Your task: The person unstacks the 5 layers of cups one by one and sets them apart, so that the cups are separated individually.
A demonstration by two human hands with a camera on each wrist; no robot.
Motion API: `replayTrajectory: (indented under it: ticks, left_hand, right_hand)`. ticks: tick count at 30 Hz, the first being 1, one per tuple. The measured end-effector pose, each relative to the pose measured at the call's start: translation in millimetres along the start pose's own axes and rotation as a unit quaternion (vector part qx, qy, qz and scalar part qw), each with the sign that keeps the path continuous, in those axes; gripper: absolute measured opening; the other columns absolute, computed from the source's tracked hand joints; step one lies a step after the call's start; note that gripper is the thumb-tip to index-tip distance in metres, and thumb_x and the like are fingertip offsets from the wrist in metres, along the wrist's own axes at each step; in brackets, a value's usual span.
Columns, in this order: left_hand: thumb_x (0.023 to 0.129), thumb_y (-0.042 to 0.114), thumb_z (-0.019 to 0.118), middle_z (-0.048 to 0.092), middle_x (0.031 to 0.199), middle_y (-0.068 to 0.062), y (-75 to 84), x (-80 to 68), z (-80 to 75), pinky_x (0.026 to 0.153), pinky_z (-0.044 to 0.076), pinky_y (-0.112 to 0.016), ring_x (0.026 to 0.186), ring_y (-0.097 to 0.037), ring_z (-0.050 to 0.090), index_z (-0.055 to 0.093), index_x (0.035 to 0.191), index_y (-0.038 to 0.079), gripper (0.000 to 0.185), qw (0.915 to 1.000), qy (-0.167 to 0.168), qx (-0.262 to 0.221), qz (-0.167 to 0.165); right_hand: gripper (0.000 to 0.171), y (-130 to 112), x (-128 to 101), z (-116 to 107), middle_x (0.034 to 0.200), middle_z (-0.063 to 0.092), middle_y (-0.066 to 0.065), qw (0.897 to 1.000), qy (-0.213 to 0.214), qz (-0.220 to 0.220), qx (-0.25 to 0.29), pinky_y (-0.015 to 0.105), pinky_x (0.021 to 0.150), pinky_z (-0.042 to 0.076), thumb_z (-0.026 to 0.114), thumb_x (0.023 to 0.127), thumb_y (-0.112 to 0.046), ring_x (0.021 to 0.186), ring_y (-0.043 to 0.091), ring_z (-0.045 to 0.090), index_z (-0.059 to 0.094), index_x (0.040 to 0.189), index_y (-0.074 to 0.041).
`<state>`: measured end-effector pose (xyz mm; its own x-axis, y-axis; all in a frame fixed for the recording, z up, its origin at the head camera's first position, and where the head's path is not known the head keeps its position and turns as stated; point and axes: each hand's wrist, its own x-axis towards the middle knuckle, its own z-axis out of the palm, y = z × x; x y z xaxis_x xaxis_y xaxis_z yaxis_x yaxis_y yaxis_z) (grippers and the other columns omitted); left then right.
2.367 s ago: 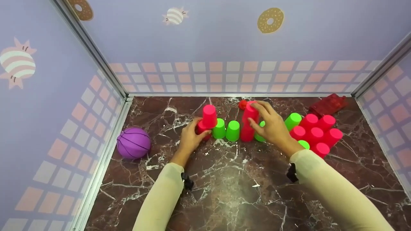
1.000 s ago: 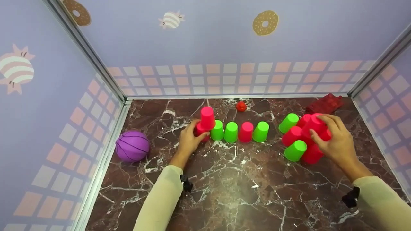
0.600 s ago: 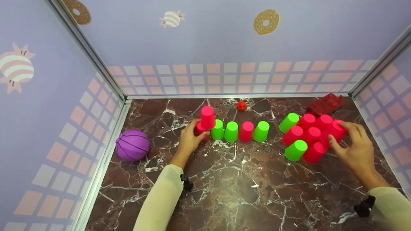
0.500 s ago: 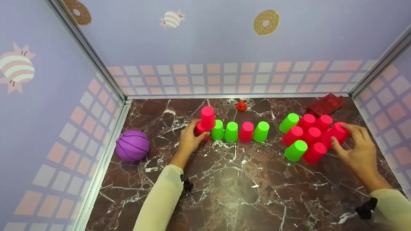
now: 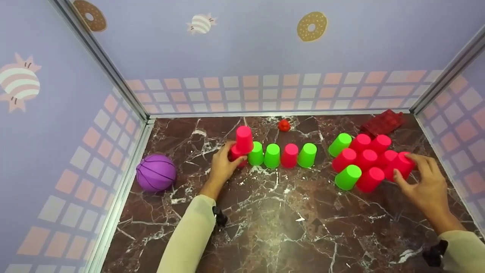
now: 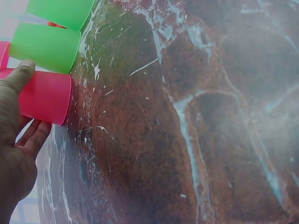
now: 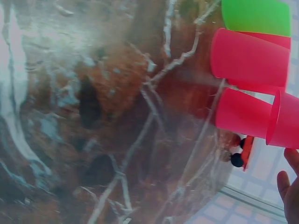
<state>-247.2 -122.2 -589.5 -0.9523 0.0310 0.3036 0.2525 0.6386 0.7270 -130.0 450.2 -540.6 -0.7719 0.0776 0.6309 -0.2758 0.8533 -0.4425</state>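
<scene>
A row of upturned cups stands mid-table: a pink cup (image 5: pixel 237 154) with a second pink cup (image 5: pixel 244 139) on top, then two green ones (image 5: pixel 272 155), a pink one (image 5: pixel 290 155) and a green one (image 5: pixel 307 154). My left hand (image 5: pixel 229 158) grips the bottom pink cup (image 6: pixel 44 98) at the row's left end, thumb on its side. At the right lies a cluster of pink cups (image 5: pixel 365 159) with two green cups (image 5: pixel 348 177). My right hand (image 5: pixel 407 167) holds a tilted pink cup (image 5: pixel 401 165) at the cluster's right edge; its rim (image 7: pixel 285 119) shows in the right wrist view.
A purple ball (image 5: pixel 156 172) rests by the left wall. A small red object (image 5: pixel 283 125) sits behind the row, and a red block toy (image 5: pixel 382 122) lies in the back right corner. Patterned walls enclose the marble table (image 5: pixel 273 227) on three sides.
My right hand left the row, moved to the right cluster and took a pink cup at its right edge, drawing it slightly right. The left hand has stayed on the end cup.
</scene>
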Motion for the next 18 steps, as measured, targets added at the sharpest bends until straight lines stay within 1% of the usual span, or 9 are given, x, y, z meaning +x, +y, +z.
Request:
replayTrajectory:
  ticks: [2,3,4,6,8,11,18]
  left_hand:
    - [0.087,0.030,0.095,0.078,0.126,-0.022,-0.5,1.0,0.0,0.104,0.061,-0.057,0.117,-0.040,0.077,0.068,0.137,0.011,0.059,1.0000,0.000,0.000,0.005]
    - [0.087,0.030,0.095,0.078,0.126,-0.022,-1.0,1.2,0.3,0.103,0.061,-0.057,0.116,-0.040,0.077,0.068,0.137,0.011,0.059,1.0000,-0.001,0.001,0.007]
    - [0.088,0.031,0.094,0.078,0.126,-0.021,-1.4,1.1,0.0,0.103,0.062,-0.056,0.116,-0.039,0.077,0.068,0.137,0.010,0.060,1.0000,-0.002,0.001,0.008]
    - [0.089,0.032,0.094,0.078,0.127,-0.021,-2.0,0.7,0.2,0.103,0.062,-0.055,0.116,-0.039,0.077,0.068,0.138,0.010,0.060,1.0000,-0.005,0.001,0.007]
    - [0.089,0.032,0.093,0.078,0.128,-0.021,-2.2,0.1,0.7,0.104,0.062,-0.056,0.117,-0.040,0.077,0.068,0.138,0.011,0.059,1.0000,-0.006,0.000,0.003]
    - [0.089,0.029,0.094,0.078,0.128,-0.022,-1.2,-0.2,0.5,0.105,0.061,-0.057,0.118,-0.041,0.076,0.068,0.138,0.011,0.058,1.0000,-0.005,-0.002,-0.001]
    - [0.088,0.029,0.094,0.078,0.126,-0.023,-0.4,0.6,0.0,0.104,0.062,-0.057,0.117,-0.042,0.077,0.068,0.137,0.010,0.058,1.0000,0.000,0.002,0.008]
  right_hand:
    - [0.058,1.6,-5.3,2.8,0.125,0.066,0.030,1.000,-0.008,0.004,0.002,0.014,0.085,0.035,0.089,0.080,-0.005,0.106,0.031,0.065,0.071,0.135,0.000]
    - [0.058,2.5,-8.2,4.3,0.125,0.066,0.031,1.000,-0.012,0.005,0.002,0.016,0.085,0.036,0.089,0.080,-0.005,0.105,0.039,0.065,0.070,0.135,0.002]
    - [0.058,3.2,-10.4,5.8,0.124,0.065,0.031,1.000,-0.016,0.005,0.002,0.020,0.083,0.037,0.089,0.080,-0.004,0.105,0.042,0.064,0.069,0.134,0.003]
    - [0.059,5.4,-15.9,9.2,0.123,0.064,0.032,1.000,-0.021,0.008,0.002,0.026,0.081,0.039,0.089,0.079,-0.003,0.100,0.042,0.063,0.068,0.133,0.005]
    - [0.059,8.3,-21.5,12.5,0.122,0.064,0.032,1.000,-0.025,0.012,0.000,0.028,0.080,0.039,0.090,0.079,-0.002,0.096,0.038,0.061,0.067,0.133,0.006]
    - [0.059,12.3,-27.7,16.9,0.122,0.063,0.032,0.999,-0.033,0.018,-0.002,0.030,0.079,0.039,0.090,0.078,0.000,0.095,0.038,0.061,0.066,0.132,0.006]
    - [0.061,16.8,-37.6,21.6,0.121,0.061,0.031,0.998,-0.058,0.035,-0.012,0.034,0.082,0.041,0.089,0.079,0.002,0.103,0.051,0.064,0.062,0.133,0.005]
